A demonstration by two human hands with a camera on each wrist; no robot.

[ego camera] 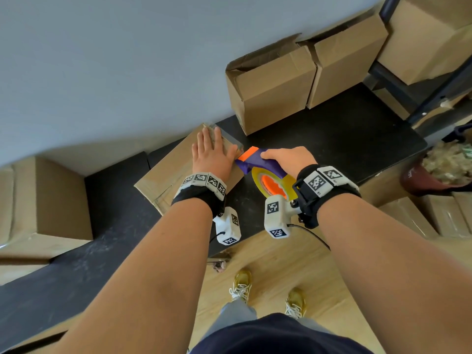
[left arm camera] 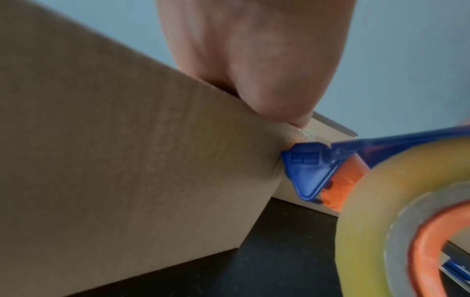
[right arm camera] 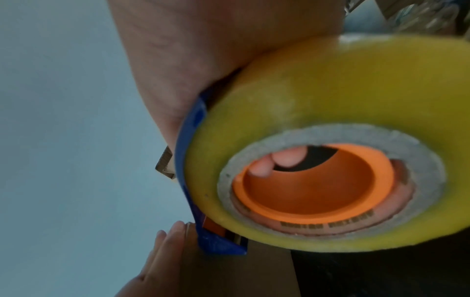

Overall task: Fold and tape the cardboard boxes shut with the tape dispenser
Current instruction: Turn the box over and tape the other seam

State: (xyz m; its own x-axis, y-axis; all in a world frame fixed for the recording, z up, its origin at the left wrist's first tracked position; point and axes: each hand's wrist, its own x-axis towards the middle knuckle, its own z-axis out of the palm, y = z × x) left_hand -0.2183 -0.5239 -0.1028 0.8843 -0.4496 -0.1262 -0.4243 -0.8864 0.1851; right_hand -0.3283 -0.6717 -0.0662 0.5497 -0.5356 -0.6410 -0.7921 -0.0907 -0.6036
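My left hand (ego camera: 213, 155) lies flat on the light, bendy box (ego camera: 176, 172), my right hand (ego camera: 288, 159) grips the dispenser (ego camera: 258, 166) beside it, blade seemingly at the edge.

Left hand (ego camera: 213, 152) flat; right hand (ego camera: 290, 159) apparently gripping.
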